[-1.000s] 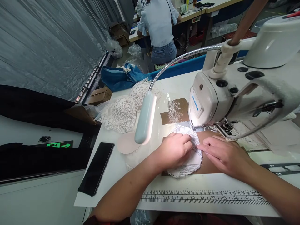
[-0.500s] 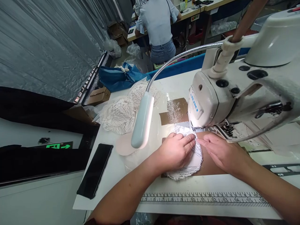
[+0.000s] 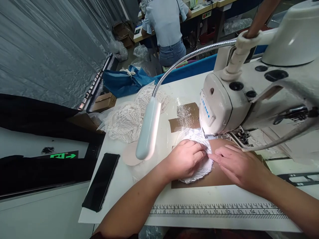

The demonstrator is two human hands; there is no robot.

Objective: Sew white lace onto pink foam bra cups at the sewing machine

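A white lace bra cup (image 3: 204,168) lies on the brown-covered sewing bed, its far edge under the needle area of a white sewing machine (image 3: 218,104). My left hand (image 3: 185,160) rests on top of the cup, its fingers bent and pressed together against the lace near the right edge. From the other side, my right hand (image 3: 235,164) reaches in with its index fingertip at that same edge; its thumb is mostly hidden and the fingers look closed on the fabric. The presser foot is partly hidden by the machine head.
A grey-green lamp (image 3: 149,131) on a bendy metal neck hangs left of my hands. Several lace cups (image 3: 126,121) lie behind it, with a pale round pad (image 3: 131,154) below. A black phone (image 3: 101,182) and a printed ruler (image 3: 216,211) are nearer me. A person (image 3: 165,26) sits beyond.
The lace cup has moved away from me, further under the machine head. My left fingers are more bent now, and my right hand has shifted slightly lower along the edge.
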